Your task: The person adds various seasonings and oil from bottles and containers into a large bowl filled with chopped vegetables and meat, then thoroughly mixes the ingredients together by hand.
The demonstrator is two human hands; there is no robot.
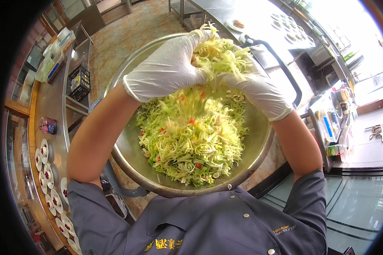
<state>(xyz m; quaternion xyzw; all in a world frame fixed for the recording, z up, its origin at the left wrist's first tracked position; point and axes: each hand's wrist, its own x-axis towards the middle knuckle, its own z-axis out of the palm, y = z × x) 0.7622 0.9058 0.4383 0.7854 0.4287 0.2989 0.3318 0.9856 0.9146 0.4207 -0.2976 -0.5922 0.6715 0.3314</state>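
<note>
A wide metal bowl [130,146] stands in front of me, with a heap of pale green shredded vegetables [195,148] flecked with red bits in it. Above its far half, my left hand [172,63] and my right hand [259,89], both in white translucent gloves, are closed round a big clump of the shreds [223,57]. Loose strands blur between this clump and the heap, seemingly in mid-fall. The clump hides some of the fingers of both hands.
Along the left runs a counter with several small white plates [49,176], a dark red container [48,125] and a black crate [78,83]. At the far right, a metal table [259,21] holds more plates. A dark tubular handle [285,70] rises beside the bowl.
</note>
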